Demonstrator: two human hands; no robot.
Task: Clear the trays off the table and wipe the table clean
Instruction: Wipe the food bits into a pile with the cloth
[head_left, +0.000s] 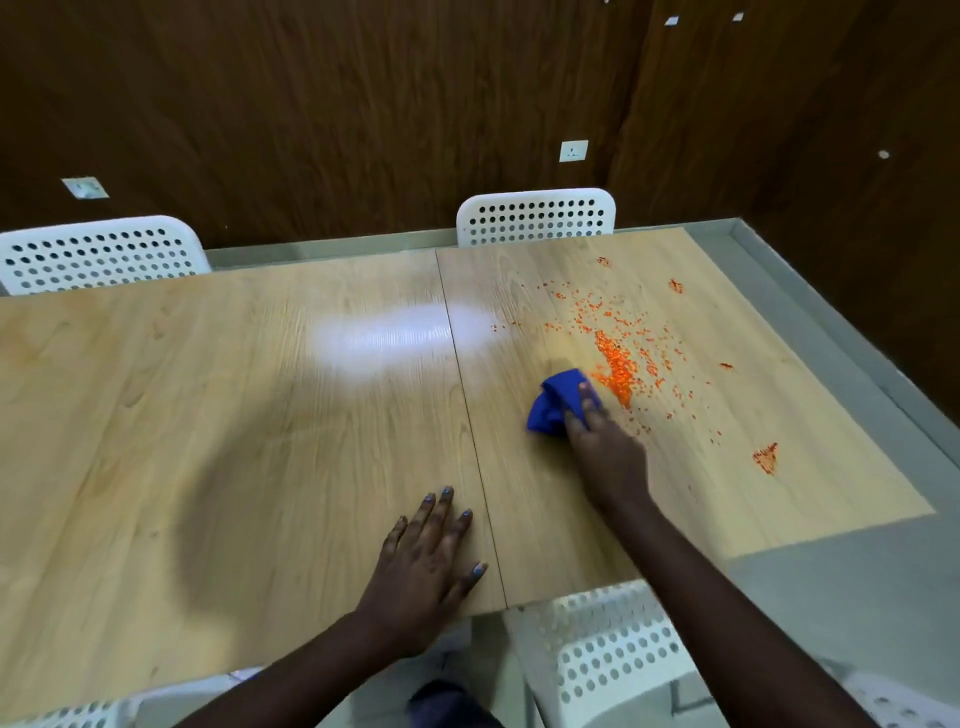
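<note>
A light wooden table (234, 415) fills the view, with no tray on it. Small orange grains (618, 364) lie scattered over its right half, thickest in a streak at the middle right, with a small heap (766, 458) near the right edge. My right hand (605, 441) presses a bunched blue cloth (558, 400) flat on the table, right at the left edge of the orange streak. My left hand (431, 561) rests flat on the table near the front edge, fingers spread, holding nothing.
White perforated chairs stand around the table: two at the far side (535, 215) (98, 254) and one at the near side (608, 649). A dark wooden wall (363, 104) rises behind. Grey floor (857, 597) lies to the right.
</note>
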